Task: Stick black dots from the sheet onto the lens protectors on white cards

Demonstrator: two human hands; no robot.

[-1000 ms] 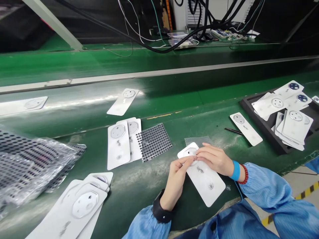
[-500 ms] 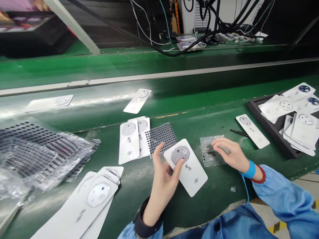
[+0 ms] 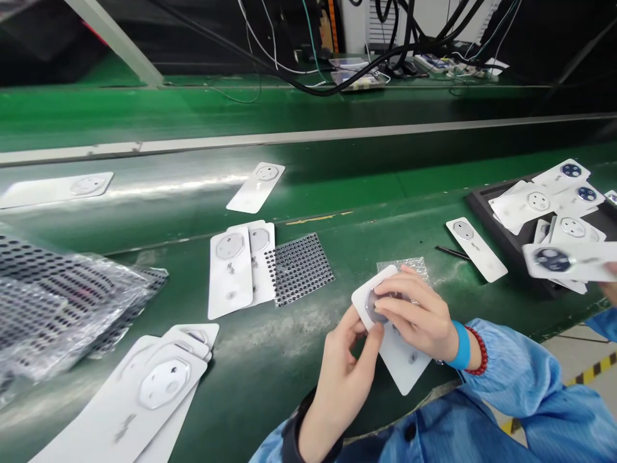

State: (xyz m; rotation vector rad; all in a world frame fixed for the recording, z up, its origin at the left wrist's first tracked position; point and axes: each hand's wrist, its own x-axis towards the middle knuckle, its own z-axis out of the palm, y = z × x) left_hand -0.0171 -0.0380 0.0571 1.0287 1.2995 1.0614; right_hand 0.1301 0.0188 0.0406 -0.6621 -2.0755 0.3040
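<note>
My left hand grips a white phone back cover by its upper left edge, thumb on the front. The cover is tilted, its round grey camera area partly hidden. Over that area my right hand bends down with fingers pinched together. Whatever is in that pinch, if anything, is too small to make out. Behind my right hand lies a clear sheet, mostly covered. Left of my hands, a sheet of small black dots lies beside two overlapping phone back covers.
More covers lie stacked at front left, near dotted plastic sheets. Single covers rest on the far strip. At right are one cover, a black pen-like tool and a black tray of covers. Another person's hand holds a cover there.
My right hand has moved from the clear sheet onto the held cover's camera area. The left hand and cover have shifted right. Another person's hand with a cover has appeared at right.
</note>
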